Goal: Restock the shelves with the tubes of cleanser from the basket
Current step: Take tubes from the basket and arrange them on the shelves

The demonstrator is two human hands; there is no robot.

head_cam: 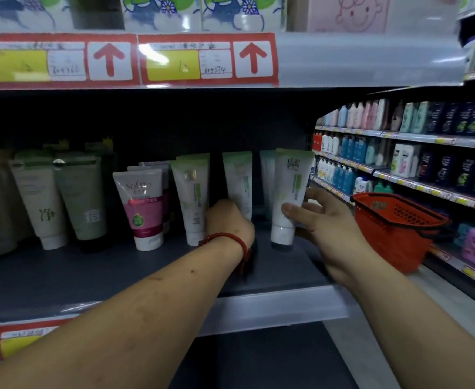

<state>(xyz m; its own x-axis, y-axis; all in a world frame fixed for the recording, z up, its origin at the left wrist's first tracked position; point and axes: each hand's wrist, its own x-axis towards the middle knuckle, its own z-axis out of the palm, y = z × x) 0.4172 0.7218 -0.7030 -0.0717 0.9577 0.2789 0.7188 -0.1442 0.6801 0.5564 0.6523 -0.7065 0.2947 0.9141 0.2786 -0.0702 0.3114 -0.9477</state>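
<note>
Right now both hands are up at the shelf (118,265), and each one is busy with a tube of cleanser. The right hand (323,220) holds the front tube (288,197) on the right side. This tube stands up tall with its cap down on the shelf, so its long side runs up and down. It sits just to the left of the right palm. The thumb (295,213) lies across the front of the tube and the fingers (317,193) reach around the far side, so the hand is partly shut around the tube in a loose hold — not a tight squeeze. Another tube stands just behind it. The left hand (229,220), with a red band (230,238) on the wrist, is curled at the bottom of the middle tube (239,181). Its fingers are hidden behind the hand, so I cannot tell if they grip that tube or only touch it. One more white and green tube (192,197) stands just left of that hand. Further left are a pink tube (143,209) and some grey-green ones. The red basket (399,226) hangs to the right, close behind the right hand, so that hand is nearer to it. I think the next job is to let go of the front tube once it stands straight — then reach back to the basket for more. I cannot see inside the basket.
</note>
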